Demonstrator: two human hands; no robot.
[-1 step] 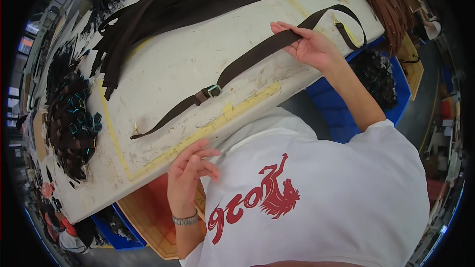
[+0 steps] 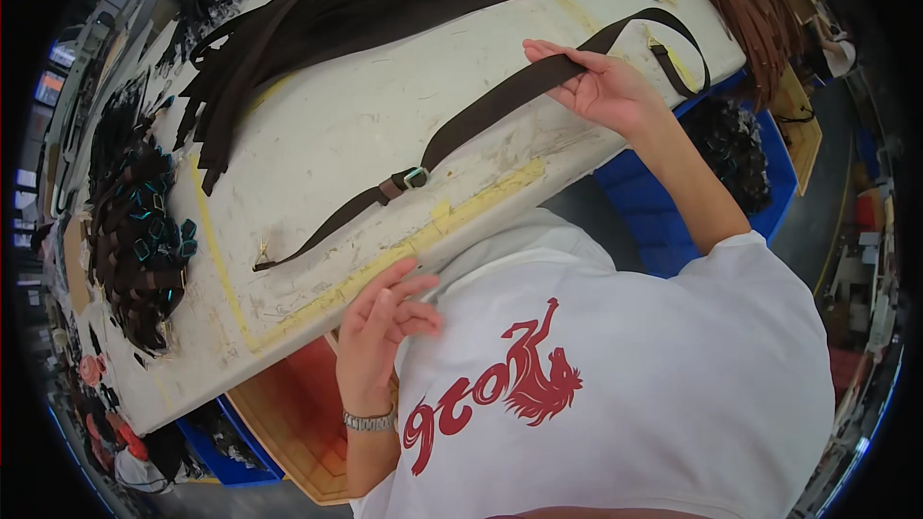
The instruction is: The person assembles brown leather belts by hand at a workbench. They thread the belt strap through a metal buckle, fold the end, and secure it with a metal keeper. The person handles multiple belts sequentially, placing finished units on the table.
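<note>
Buckled strap (image 2: 500, 106): lies along the table (image 2: 336, 135); landmark.
Right hand (image 2: 608, 96): at the strap's right half, touching it.
Left hand (image 2: 375, 322): in front of the strap, apart.
Strap bundle (image 2: 385, 5): on the table, behind the strap.
Buckle pile (image 2: 144, 231): on the table, left of the strap.
Bin (image 2: 654, 216): below the table, right-front of the strap.
Crate (image 2: 279, 428): below the table, in front of the strap.

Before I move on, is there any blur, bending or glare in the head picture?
Head view: corners go black around the fisheye circle; the background curves and softens near the rim; the left hand looks slightly blurred; the buckle is fairly crisp; the table is fairly evenly lit, without strong glare.
</note>
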